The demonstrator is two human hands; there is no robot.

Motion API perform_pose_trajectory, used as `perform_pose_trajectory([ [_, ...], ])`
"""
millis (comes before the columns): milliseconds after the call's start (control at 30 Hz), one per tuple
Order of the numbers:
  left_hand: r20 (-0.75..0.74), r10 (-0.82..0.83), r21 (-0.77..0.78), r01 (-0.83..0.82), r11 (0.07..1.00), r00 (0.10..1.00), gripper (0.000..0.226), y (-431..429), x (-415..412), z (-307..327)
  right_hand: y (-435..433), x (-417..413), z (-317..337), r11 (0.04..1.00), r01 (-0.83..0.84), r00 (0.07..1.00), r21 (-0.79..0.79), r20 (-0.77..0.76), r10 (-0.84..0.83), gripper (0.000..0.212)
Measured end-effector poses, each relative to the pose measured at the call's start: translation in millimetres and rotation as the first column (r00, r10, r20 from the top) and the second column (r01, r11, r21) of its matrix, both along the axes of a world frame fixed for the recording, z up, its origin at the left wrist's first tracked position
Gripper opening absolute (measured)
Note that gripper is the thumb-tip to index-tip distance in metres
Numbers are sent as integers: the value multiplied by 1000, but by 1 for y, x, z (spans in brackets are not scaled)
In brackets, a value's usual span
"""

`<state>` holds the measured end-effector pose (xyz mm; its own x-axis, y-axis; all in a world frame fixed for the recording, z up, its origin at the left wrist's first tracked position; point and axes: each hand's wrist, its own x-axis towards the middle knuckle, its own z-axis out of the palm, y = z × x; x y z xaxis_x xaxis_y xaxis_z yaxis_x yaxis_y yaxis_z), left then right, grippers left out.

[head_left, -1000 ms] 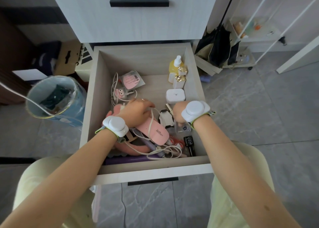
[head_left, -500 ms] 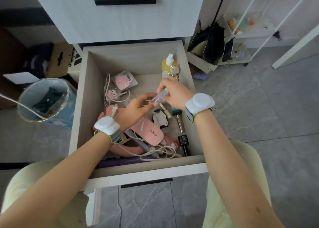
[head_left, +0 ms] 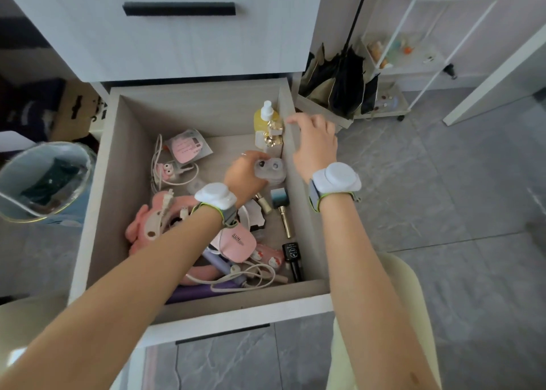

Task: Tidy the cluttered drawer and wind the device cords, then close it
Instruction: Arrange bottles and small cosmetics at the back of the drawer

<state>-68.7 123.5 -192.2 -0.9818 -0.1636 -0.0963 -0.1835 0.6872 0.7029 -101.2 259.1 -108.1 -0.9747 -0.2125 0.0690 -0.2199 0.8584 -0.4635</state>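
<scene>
While the drawer [head_left: 100,212] stands pulled out, its cords [head_left: 251,277] lie unwound, looped through the pink clutter [head_left: 236,242] at the front. The left grip [head_left: 245,174] curls round a cloudy case [head_left: 270,169] by the right wall; the right grip [head_left: 316,144] hovers slack over that wall, nothing seen in it, beside the bottles [head_left: 267,123]. Risk, as I judge it: a careless set-down or a brushing finger topples the upright bottles, and pulling one cord drags the whole tangle, snagging the polish [head_left: 292,256] or leaving a loop to jam the drawer on closing.
</scene>
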Motion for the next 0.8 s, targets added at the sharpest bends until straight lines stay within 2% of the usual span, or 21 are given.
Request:
perform_pose_trajectory([
  [167, -2, 119, 36, -119, 992, 993, 55, 7, -12, -5, -3, -2, -3, 987, 40, 996, -158, 84, -27, 70],
  [267, 8, 125, 62, -126, 990, 992, 56, 6, -13, -6, -4, -2, -4, 976, 48, 994, -212, 109, -25, 71],
  [633, 30, 150, 101, -152, 983, 988, 59, 9, -14, -13, -7, -2, -5, 969, 42, 992, -243, 128, -11, 70],
  [800, 44, 159, 54, -161, 985, 986, 58, 13, -12, -12, -10, -3, -5, 971, 39, 990, -235, 141, -6, 70],
])
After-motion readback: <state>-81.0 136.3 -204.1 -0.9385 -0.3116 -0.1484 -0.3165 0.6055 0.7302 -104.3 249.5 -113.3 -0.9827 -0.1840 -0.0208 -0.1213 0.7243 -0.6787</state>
